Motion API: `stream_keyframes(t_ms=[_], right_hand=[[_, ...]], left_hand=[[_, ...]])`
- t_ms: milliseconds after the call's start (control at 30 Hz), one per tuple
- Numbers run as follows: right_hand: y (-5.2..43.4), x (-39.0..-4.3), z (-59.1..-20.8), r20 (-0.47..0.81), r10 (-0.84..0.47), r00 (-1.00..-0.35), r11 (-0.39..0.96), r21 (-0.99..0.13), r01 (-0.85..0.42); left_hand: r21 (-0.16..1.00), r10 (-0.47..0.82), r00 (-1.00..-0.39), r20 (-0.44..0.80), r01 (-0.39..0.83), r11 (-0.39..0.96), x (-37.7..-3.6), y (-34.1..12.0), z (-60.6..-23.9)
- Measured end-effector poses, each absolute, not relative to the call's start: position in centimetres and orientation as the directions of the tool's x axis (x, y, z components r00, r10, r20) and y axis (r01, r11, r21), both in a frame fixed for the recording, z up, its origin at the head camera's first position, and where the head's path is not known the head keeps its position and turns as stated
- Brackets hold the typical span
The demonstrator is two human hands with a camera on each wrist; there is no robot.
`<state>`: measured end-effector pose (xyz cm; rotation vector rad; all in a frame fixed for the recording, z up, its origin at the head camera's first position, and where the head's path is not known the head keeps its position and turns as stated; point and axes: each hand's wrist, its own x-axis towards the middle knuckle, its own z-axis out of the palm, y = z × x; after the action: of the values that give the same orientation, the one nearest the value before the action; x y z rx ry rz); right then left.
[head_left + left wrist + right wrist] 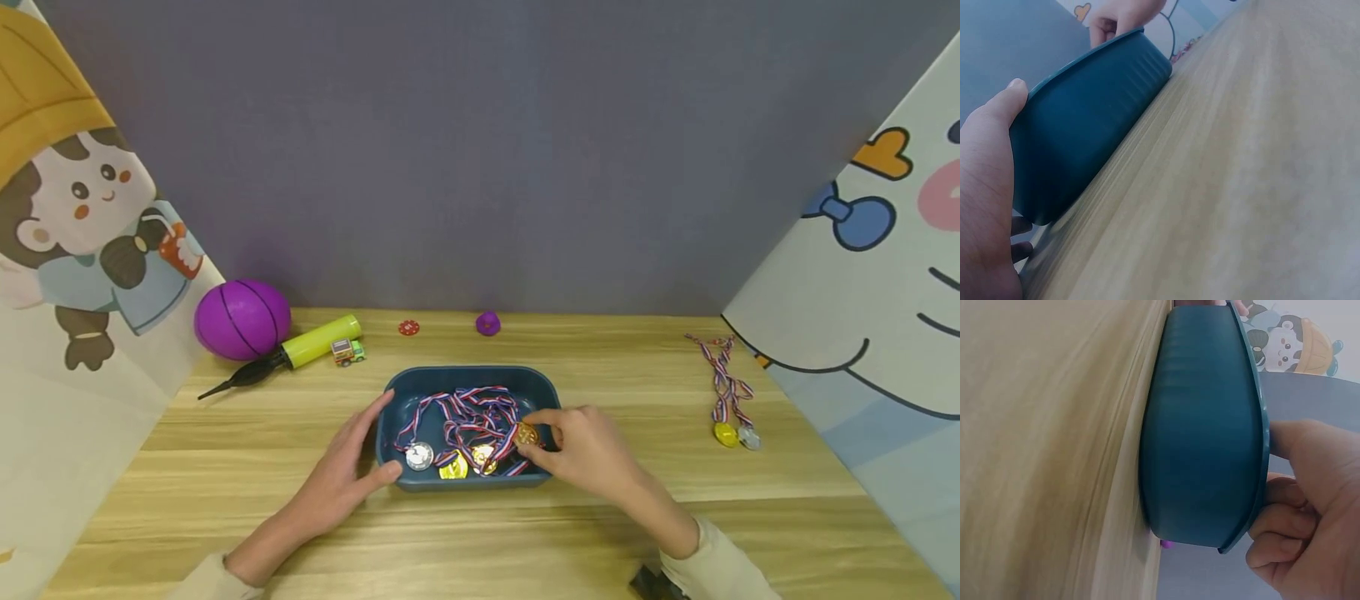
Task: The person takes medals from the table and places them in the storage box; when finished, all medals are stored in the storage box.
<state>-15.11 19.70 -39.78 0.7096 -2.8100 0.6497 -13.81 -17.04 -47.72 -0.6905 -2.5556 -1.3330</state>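
A dark blue plastic bin (468, 483) holds medals on tangled red, white and blue ribbons (480, 417). Inside, a silver medal (419, 456) lies at the left, with two gold medals (453, 467) near the front wall. My right hand (588, 450) reaches over the bin's right end and pinches another gold medal (527, 434) between thumb and index finger. With my left hand (341, 471) I hold the bin's left end, thumb at the front corner of the rim and fingers along the side. The bin's wall hides the medals in both wrist views.
Two more medals, gold (725, 434) and silver (748, 437), lie with their ribbons at the right. Toward the back left are a purple ball (243, 319), a yellow-green hand pump (318, 342) and a toy truck (347, 352). A red chip (408, 327) and purple object (488, 323) sit behind the bin.
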Motion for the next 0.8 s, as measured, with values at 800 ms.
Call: stream_keyframes(t_ms=[800], right_hand=[[20.33, -15.11, -40.16, 0.260, -0.403, -0.877, 0.788, -0.389, -0.477]], left_hand=[[0.733, 0.320, -0.879, 0.354, 0.474, 0.488, -13.83, -17.13, -47.84]])
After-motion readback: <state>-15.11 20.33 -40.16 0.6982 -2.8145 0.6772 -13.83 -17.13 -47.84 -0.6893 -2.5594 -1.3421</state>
